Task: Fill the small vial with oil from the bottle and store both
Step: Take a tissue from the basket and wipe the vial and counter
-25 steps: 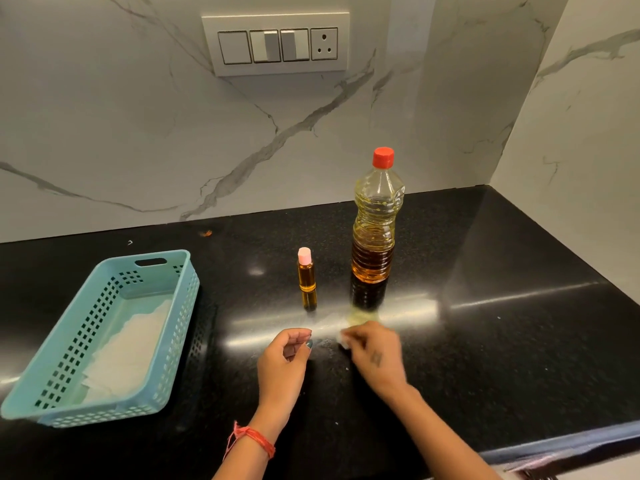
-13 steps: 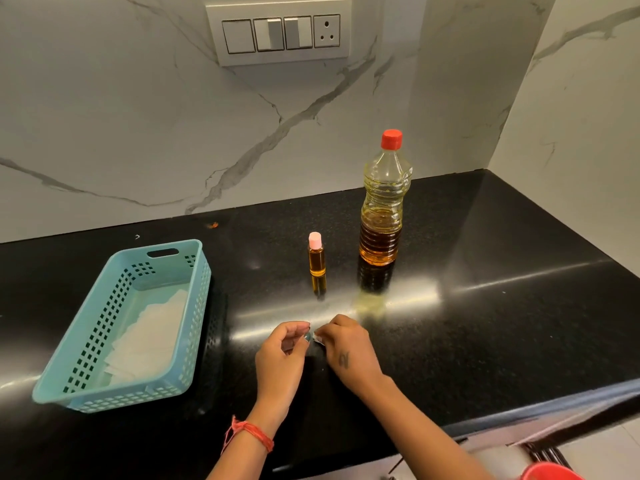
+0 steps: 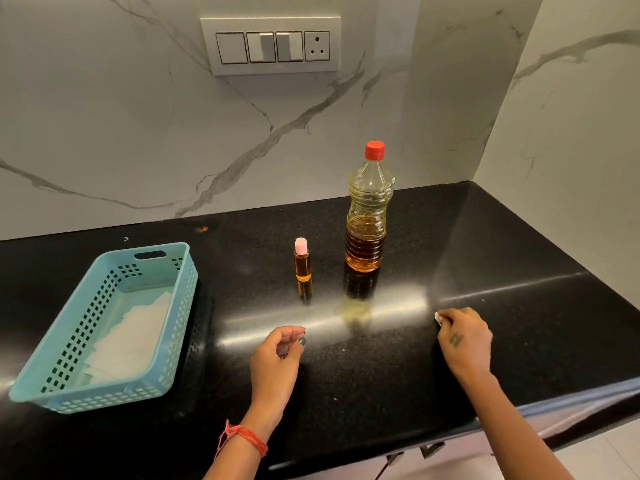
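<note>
Both hands (image 3: pixel 277 351) (image 3: pixel 464 341) hover near the counter (image 3: pixel 485 254) edge, well apart.

teal basket (image 3: pixel 114 398), black counter (image 3: pixel 485 258), red-capped bottle (image 3: pixel 367 216), pink-capped amber vial (image 3: pixel 302 263).

Counted on the table (image 3: pixel 485 258): one capped vial (image 3: pixel 302 259), one red-capped oil bottle (image 3: pixel 367 209), one blue basket (image 3: pixel 45 393). Two hands seen: left (image 3: pixel 277 355), right (image 3: pixel 464 341). One switch plate (image 3: pixel 270 45) noted on the wall.
</note>
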`<state>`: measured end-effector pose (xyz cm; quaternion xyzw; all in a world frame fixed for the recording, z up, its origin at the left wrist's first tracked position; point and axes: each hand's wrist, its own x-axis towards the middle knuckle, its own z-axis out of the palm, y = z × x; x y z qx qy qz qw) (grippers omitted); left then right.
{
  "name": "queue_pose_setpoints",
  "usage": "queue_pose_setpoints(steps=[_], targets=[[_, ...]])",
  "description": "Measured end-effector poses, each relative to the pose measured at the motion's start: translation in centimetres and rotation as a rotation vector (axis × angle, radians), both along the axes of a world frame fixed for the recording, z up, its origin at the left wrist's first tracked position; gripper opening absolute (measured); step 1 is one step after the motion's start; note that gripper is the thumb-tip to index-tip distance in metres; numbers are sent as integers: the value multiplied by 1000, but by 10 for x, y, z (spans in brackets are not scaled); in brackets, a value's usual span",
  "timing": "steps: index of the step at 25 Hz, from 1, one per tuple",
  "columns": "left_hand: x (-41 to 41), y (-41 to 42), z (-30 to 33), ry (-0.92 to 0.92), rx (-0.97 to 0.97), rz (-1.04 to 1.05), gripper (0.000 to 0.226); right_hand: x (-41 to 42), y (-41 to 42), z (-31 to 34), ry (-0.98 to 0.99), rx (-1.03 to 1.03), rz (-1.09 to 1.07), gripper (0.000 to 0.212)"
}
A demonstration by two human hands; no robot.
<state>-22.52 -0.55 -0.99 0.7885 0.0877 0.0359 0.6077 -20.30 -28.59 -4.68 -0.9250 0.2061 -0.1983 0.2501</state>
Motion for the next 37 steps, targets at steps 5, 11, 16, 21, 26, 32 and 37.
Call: queue_pose_setpoints(steps=[5, 11, 16, 21, 26, 32, 37], targets=[[-6, -10, -4, 28, 6, 5, 25, -15, 54, -4, -36, 55, 112, 11], [-18, 4, -5, 29, 38, 63, 27, -8, 161, -9, 36, 49, 470, 12], [-22, 10, -5, 7, 55, 87, 27, -20, 172, -15, -4, 9, 667, 9], [-20, -10, -9, 48, 25, 27, 23, -20, 86, -11, -23, 29, 376, 9], [-19, -20, -12, 69, 39, 21, 23, -32, 21, -2, -34, 42, 110, 11], [-22, -20, -14, 65, 44, 35, 24, -44, 85, -7, 15, 2, 296, 14], [-21, -23, -10, 47, 60, 31, 24, -40, 106, -4, 87, -24, 683, 18]])
